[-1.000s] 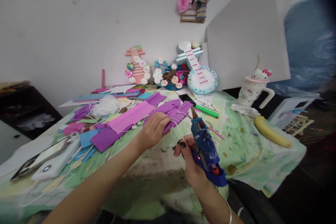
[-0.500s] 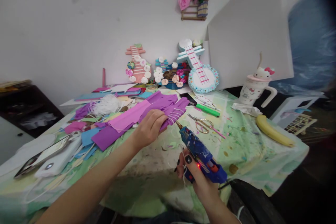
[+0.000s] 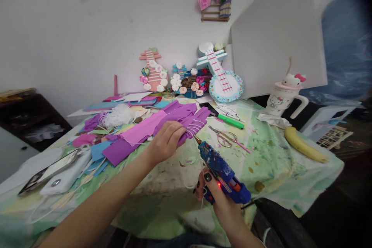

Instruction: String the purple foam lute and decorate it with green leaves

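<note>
1. Left hand point(image 3: 168, 139): fingers closed; the near edge of the purple piece is pinched between them and the thumb side, which is hidden.
2. Purple piece point(image 3: 202, 115): held over the middle of the desk point(image 3: 271, 159), at the right end of the purple and pink paper sheets point(image 3: 142, 127); its right part is wrapped in several turns of white string point(image 3: 194, 127).
3. Right hand point(image 3: 217, 192): curled around the handle of the glue gun; loose string is seen beside the fingers.
4. Glue gun point(image 3: 217, 164): blue, red light lit; its nozzle is pointed at the wrapped part, just beside it; whether contact is made cannot be told.
5. Scissors point(image 3: 228, 139): laid on the desk beyond the glue gun, near a green-cased tool point(image 3: 231, 121).
6. Tangle of white thread point(image 3: 117, 116): set left of the sheets.
7. Banana point(image 3: 305, 146): placed at the desk's right side, near a lidded cup point(image 3: 279, 100).
</note>
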{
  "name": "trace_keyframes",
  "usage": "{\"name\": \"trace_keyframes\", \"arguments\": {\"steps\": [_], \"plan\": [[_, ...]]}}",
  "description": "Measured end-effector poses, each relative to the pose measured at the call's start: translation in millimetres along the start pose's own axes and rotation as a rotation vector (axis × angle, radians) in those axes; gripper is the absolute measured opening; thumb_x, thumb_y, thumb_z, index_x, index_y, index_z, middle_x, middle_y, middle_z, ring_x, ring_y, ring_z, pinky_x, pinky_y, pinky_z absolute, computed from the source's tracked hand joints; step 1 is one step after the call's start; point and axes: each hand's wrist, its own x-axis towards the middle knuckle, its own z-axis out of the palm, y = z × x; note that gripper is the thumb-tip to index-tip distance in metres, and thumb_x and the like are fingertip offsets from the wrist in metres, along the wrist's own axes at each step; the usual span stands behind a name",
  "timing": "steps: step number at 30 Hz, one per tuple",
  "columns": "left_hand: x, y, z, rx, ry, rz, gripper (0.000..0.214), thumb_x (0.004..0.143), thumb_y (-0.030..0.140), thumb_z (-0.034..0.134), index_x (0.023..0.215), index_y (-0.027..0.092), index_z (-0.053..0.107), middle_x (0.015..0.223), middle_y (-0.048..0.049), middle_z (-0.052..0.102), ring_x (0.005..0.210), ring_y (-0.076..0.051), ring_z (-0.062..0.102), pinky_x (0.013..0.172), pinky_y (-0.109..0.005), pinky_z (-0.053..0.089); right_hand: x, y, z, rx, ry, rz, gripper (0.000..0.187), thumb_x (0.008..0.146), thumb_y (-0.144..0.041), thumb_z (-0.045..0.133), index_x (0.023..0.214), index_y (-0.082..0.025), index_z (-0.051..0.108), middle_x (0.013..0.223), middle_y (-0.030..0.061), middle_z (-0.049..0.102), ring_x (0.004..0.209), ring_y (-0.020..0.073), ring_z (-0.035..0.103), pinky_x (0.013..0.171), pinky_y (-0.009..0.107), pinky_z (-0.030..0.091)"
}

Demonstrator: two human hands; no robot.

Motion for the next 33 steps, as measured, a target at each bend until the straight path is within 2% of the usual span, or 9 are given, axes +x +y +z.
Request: {"name": "trace_keyframes", "arguments": {"steps": [8,22,30,33], "plan": [[0.4,0.5,0.5,0.005,-0.004,0.004,0.023,0.087,0.014,0.051,0.111,0.012,0.048,0.093,-0.0123,0.057,0.092,-0.022,0.055,0.079,-0.038,0.052,-1.0,3.7,-0.8,-0.016,0.056,0.011,0.028,0.083,-0.042,0.061,0.066,-0.02,0.054,0.049,-0.0025,0.054,0.047,0.0139,0.055,0.052,0.026,0.048],[-0.9,-2.5,3.1,0.008,-0.019,0.006,0.025,0.085,0.015,0.055,0.109,0.01,0.049,0.092,-0.0137,0.058,0.091,-0.022,0.055,0.08,-0.038,0.052,0.9,4.8,1.8,-0.014,0.117,0.023,0.034,0.079,-0.046,0.064,0.06,-0.021,0.052,0.044,-0.0029,0.051,0.04,0.0124,0.049,0.043,0.025,0.043],[-1.0,-2.6,2.8,0.01,-0.024,-0.003,0.021,0.088,0.016,0.051,0.109,0.013,0.049,0.093,-0.0116,0.059,0.09,-0.021,0.056,0.079,-0.038,0.051,-1.8,10.6,-3.8,-0.032,0.083,0.068,0.033,0.079,-0.045,0.065,0.061,-0.021,0.051,0.049,-0.0022,0.053,0.045,0.0136,0.053,0.047,0.026,0.046],[-0.7,-2.2,2.9,-0.007,-0.015,0.0,0.021,0.087,0.015,0.051,0.109,0.012,0.049,0.092,-0.0122,0.059,0.091,-0.021,0.056,0.079,-0.038,0.051,-3.1,13.8,-5.3,-0.055,0.123,0.055,0.031,0.079,-0.043,0.065,0.061,-0.021,0.052,0.05,-0.002,0.053,0.045,0.014,0.053,0.048,0.027,0.047]]}}
